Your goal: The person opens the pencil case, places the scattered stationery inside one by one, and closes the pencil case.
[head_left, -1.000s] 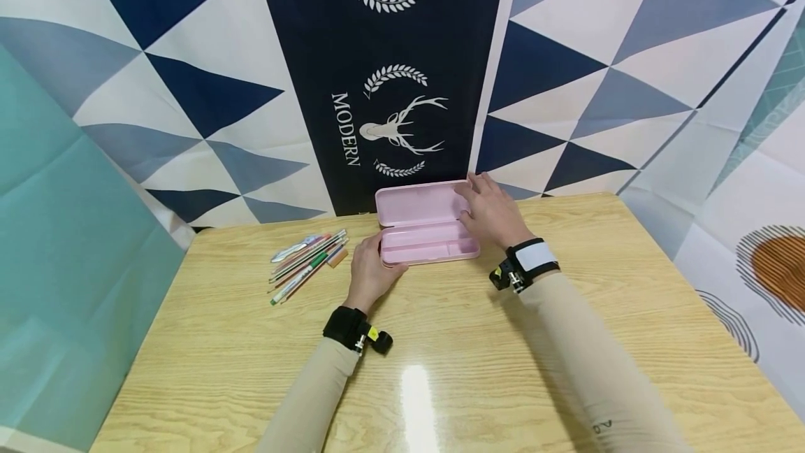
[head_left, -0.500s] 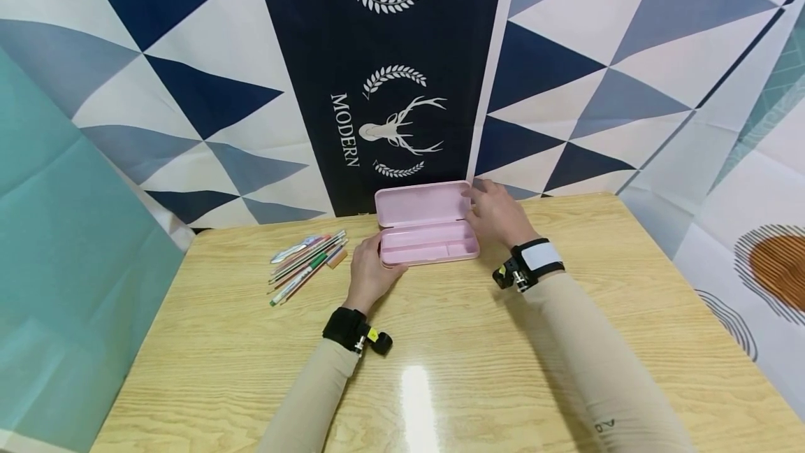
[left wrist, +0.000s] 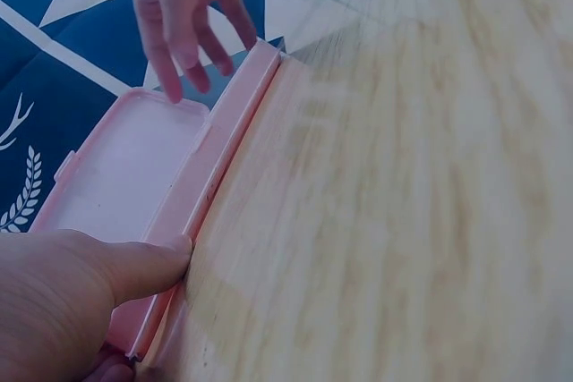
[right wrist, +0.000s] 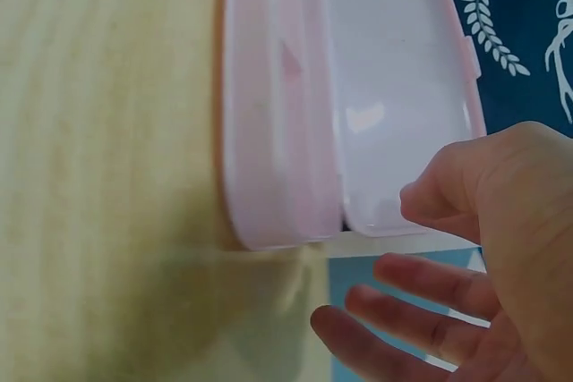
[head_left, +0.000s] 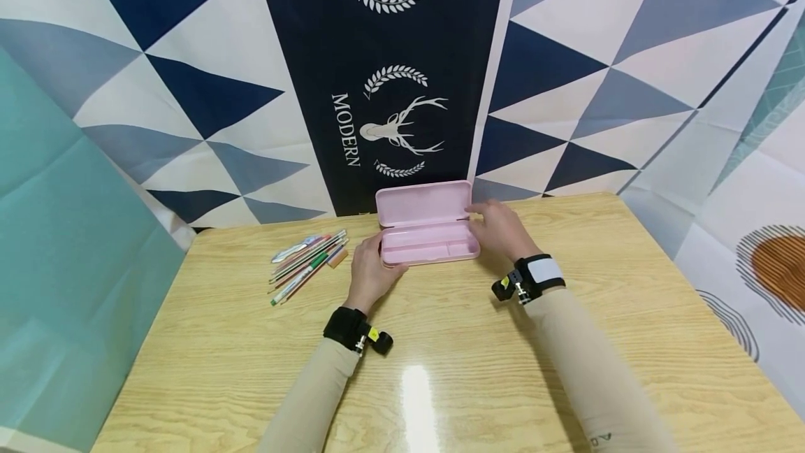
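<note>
Pink case [head_left: 428, 231] lies between left grip [head_left: 370, 271], holding its end, and loosely spread right grip [head_left: 499, 231]

Counter [head_left: 478, 369], rear edge: case [head_left: 421, 246], its raised lid [head_left: 421, 203] behind, cloth [head_left: 402, 40] behind lid. Left of case: pencil pile [head_left: 307, 264], small block [head_left: 337, 258] at its right. Left fingers [head_left: 367, 247]: case's left end. Right fingers [right wrist: 430, 282]: right end.

Pale wood-grain table [head_left: 207, 341], triangle-patterned backdrop [head_left: 553, 68], dark deer-head panel [head_left: 402, 40]; teal cloth [head_left: 63, 243] left, brown oval print [head_left: 782, 268] right
</note>
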Demonstrator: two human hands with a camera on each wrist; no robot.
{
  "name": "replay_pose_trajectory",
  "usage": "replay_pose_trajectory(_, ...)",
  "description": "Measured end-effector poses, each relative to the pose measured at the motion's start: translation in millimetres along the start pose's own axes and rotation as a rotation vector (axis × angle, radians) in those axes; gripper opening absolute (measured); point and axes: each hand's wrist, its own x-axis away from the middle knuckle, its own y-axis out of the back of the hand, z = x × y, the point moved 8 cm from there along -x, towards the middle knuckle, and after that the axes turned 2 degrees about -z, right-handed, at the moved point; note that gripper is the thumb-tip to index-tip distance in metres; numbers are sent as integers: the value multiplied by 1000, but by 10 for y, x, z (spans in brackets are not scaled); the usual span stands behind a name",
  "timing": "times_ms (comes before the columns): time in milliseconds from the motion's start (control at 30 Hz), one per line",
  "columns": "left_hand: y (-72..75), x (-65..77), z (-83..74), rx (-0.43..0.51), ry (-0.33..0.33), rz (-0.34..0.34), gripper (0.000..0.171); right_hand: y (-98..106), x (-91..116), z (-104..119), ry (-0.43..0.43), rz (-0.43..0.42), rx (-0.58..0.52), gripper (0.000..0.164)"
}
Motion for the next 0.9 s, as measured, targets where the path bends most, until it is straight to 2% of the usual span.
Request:
replay_pose_trajectory(233,-10,5,2,2,5,-4,81,-116,65,-114,-19,-17,-57,35)
replay_pose_trajectory(567,2,3,-3,-4,-17,-21,82,-192,105,-214,-107,-36,-137,33)
replay_pose_trajectory(900,-22,-2,16,4,19,9,82,-228,126,-229,-124,-71,-160,31)
